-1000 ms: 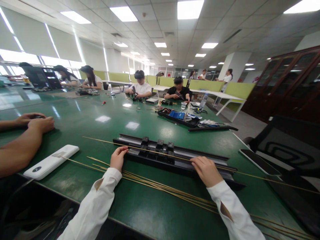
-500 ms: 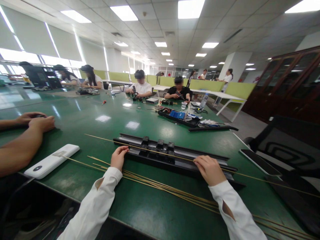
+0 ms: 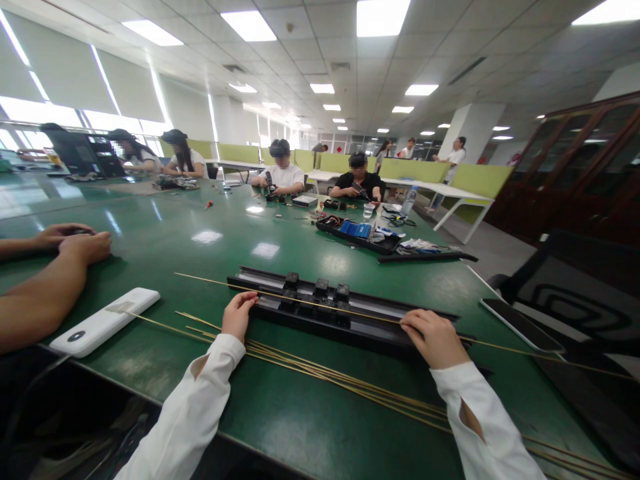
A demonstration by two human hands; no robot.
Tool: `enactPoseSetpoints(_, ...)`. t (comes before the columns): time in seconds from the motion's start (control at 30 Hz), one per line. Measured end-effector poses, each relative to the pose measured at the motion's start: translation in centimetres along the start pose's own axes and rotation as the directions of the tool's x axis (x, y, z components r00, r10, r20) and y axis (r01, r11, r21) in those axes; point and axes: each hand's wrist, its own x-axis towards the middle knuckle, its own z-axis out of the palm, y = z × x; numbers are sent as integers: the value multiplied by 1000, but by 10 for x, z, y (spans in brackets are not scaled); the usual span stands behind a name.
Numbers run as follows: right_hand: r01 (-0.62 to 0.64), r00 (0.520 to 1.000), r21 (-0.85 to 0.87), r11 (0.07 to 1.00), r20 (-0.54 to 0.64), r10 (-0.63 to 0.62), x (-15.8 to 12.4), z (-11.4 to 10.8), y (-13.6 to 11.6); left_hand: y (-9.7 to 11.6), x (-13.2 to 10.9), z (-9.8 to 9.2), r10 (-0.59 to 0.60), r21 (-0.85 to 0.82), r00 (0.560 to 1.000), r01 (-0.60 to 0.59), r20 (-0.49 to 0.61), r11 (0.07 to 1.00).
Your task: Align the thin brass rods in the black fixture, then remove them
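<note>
A long thin brass-coloured rod (image 3: pixel 370 315) runs slantwise above a long black channel-shaped rail (image 3: pixel 293 323). My left hand (image 3: pixel 239 316) pinches it near the rail's left end. Farther along, my right hand (image 3: pixel 431 338) pinches the same rod over the rail's right part. The rod's left tip sticks out past my left hand, and its other end extends to the right edge of view. Several small black blocks (image 3: pixel 321 287) sit on the rail between my hands. A loose bundle of similar rods (image 3: pixel 340 380) lies on the table beneath my forearms.
A white power bank (image 3: pixel 107 323) with a cable lies at left, beside another person's hands (image 3: pixel 75 243). A black tray (image 3: pixel 350 235) of tools stands beyond the rail. A phone (image 3: pixel 520 325) rests at the right edge. Several people work across the green table (image 3: pixel 165 233).
My right hand has moved a little to the right along the rail. The rod has shifted slightly right with it. My left hand stays nearly in place.
</note>
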Motion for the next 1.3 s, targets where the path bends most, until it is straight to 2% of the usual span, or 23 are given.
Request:
enactPoseSetpoints(0.23, -5, 999, 8, 1000, 37, 5, -3, -1, 16, -2, 1, -1, -2, -45, 1000, 3, 6, 999)
enactPoseSetpoints(0.57, -54, 997, 41, 998, 63, 51, -9, 0, 35, -2, 2, -2, 7, -14, 1000, -6, 5, 1000)
enactPoseSetpoints(1.0, -142, 986, 52, 989, 93, 137, -12, -3, 47, -4, 3, -2, 6, -23, 1000, -6, 14, 1000)
enactPoseSetpoints(1.17, -181, 975, 67, 981, 143, 170, -14, -1, 52, -2, 2, -2, 4, 24, 1000, -4, 8, 1000)
enactPoseSetpoints(1.3, -175, 975, 75, 982, 152, 162, -12, 1, 46, 0, 1, -1, 0, 34, 1000, 0, 7, 999)
